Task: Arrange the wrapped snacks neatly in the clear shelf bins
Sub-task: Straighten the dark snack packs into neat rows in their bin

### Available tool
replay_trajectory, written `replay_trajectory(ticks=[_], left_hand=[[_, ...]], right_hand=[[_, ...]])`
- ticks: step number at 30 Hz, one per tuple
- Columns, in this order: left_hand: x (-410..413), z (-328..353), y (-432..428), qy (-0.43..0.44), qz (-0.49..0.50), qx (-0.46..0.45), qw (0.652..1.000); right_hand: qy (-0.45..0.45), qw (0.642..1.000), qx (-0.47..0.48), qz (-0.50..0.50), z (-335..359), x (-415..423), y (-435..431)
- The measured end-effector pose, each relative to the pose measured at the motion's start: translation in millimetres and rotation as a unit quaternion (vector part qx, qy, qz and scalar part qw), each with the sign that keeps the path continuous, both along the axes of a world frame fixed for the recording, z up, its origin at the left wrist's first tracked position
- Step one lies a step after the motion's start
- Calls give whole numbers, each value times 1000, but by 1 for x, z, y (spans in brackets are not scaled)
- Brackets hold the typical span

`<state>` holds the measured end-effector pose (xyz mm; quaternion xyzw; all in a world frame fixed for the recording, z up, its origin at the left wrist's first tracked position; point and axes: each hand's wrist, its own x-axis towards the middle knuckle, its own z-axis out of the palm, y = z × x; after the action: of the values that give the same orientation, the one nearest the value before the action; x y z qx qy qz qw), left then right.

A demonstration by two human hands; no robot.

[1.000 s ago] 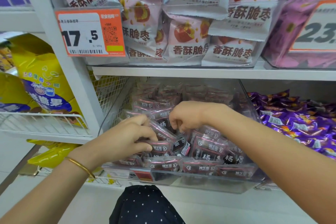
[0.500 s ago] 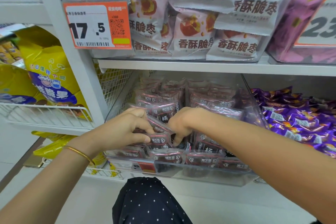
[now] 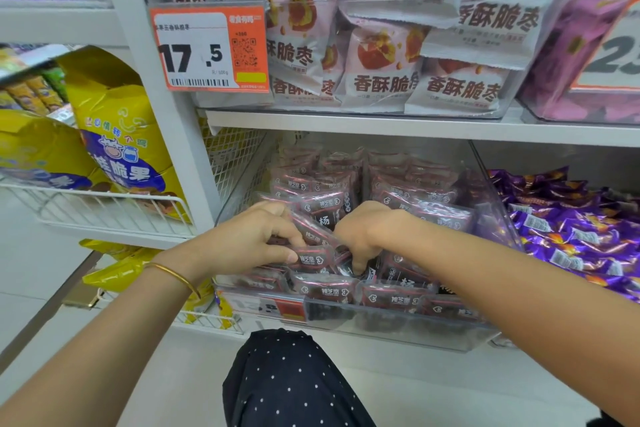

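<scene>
Fig.: Tidying the dark-red wrapped snacks (image 3: 391, 298) in the clear bin (image 3: 398, 333) on the lower shelf, head view. The packets fill the bin, in rough rows at the rear and looser toward the front.

Step in hand (judged): seating 1 packet into the front-left rows. To do it well, lay it flat w/ the label up and its edges parallel to the front wall. Use the other hand to part the neighbours so nothing buckles or rides up, then press lightly. These slick wrappers will probably slide if pushed hard.

Hands: the left hand (image 3: 249, 239), w/ a gold bangle (image 3: 176, 276) at the wrist, is narrowly closed, thumb and fingers pinching the held packet (image 3: 311, 258). The right hand (image 3: 367, 236) is just beside it, fingers curled down among the packets. Whether it grips 1 cannot be told, as the fingertips are hidden.
</scene>
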<state>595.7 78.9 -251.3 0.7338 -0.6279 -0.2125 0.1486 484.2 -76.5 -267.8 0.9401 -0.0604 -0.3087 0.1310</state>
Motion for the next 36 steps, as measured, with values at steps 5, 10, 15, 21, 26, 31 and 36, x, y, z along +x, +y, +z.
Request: replay_trajectory(ticks=[5, 10, 15, 21, 26, 31, 36], left_hand=[[0, 4, 2, 39, 26, -5, 999], [-1, 10, 5, 68, 45, -20, 996], [3, 18, 9, 121, 57, -31, 991], [0, 24, 13, 164, 72, -42, 983], [-2, 28, 15, 179, 52, -58, 981], [-8, 18, 1, 137, 54, -54, 988], [-17, -2, -12, 56, 26, -33, 998]], right_hand=[[-94, 990, 91, -52, 3, -11, -11], [-154, 954, 201, -158, 7, -17, -24], [-234, 895, 303, -230, 10, -25, -32], [-311, 809, 388, -313, 8, -28, -36], [-387, 660, 490, -418, 7, -30, -38], [-421, 593, 525, -442, 13, -32, -37], [-507, 601, 491, -376, 19, -30, -31]])
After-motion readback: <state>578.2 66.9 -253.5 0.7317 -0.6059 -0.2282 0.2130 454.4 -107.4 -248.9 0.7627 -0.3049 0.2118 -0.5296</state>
